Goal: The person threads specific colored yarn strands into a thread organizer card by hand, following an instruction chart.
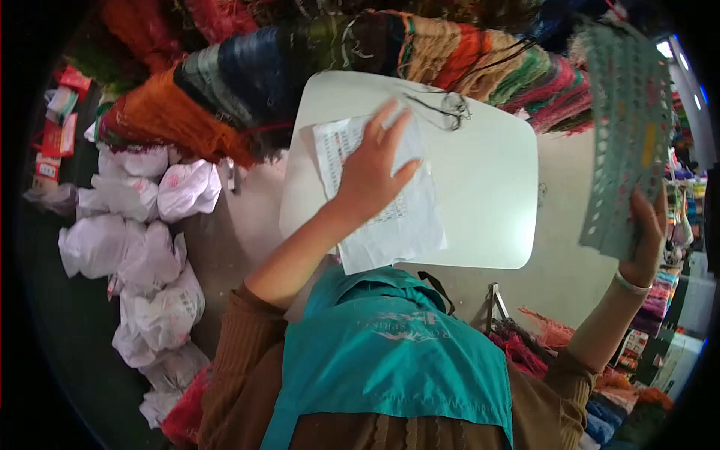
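Note:
A white printed sheet (409,217) lies tilted on a small white table (487,195). My left hand (373,169) is over the upper part of the sheet, its fingers spread and slightly blurred; whether it presses on the paper I cannot tell. Out to the right, my right hand (646,232) grips the lower edge of a long grey-green card (626,135) with rows of holes along it and small coloured marks. Dark loose threads (450,111) lie near the table's back edge, beyond the sheet.
Hanks of coloured yarn (255,75) hang along the back, close to the table. White plastic bags (142,247) are piled on the left. A metal stand leg (495,304) and more yarn (521,349) are at the lower right.

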The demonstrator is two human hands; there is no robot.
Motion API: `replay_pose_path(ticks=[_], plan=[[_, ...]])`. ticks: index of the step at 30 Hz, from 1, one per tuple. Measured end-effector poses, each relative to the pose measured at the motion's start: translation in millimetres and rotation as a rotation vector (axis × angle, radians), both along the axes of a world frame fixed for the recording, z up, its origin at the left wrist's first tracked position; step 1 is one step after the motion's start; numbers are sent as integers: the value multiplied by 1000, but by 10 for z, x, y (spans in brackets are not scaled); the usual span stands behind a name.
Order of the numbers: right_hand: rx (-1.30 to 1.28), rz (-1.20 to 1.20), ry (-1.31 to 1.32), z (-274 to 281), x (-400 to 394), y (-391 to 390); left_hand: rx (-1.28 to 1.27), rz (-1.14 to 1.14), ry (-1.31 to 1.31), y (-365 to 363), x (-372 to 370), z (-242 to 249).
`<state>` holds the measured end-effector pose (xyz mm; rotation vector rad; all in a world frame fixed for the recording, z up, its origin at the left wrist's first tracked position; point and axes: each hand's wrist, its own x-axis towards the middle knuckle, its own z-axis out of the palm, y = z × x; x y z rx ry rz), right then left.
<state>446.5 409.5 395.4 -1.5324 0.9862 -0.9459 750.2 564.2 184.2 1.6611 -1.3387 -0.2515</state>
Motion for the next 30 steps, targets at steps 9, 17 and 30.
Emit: replay_pose_path(ticks=[9, 17, 30], plan=[[-67, 80, 19, 45, -446, 455, -64, -519, 461, -1418, -264, 721], [-288, -452, -10, -97, -2241, -186, 283, -578, 438, -1653, 86, 147], [395, -4, -505, -1370, -244, 181, 222, -356, 926, -1458, 881, 530]])
